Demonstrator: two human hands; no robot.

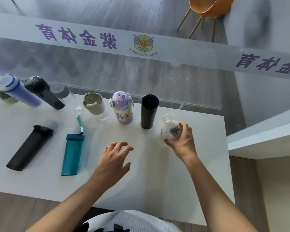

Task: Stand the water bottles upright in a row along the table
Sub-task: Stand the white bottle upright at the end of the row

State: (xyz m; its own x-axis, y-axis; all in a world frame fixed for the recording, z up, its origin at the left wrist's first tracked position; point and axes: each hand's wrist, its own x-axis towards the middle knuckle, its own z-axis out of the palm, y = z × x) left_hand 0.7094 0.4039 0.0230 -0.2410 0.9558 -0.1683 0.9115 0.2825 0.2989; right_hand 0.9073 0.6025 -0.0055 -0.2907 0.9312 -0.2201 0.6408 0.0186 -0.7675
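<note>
Several bottles stand upright along the far edge of the white table: a blue bottle, a dark grey bottle, a clear bottle with a grey cap, a beige-lidded glass bottle, a purple kids' bottle and a black flask. My right hand grips a white bottle with a loop lid at the row's right end. A black bottle and a teal bottle lie flat. My left hand hovers open over the table.
A green bottle is partly cut off at the far left. Behind the table is a glass wall with a printed band. An orange chair stands beyond the glass. A white ledge adjoins the table's right side.
</note>
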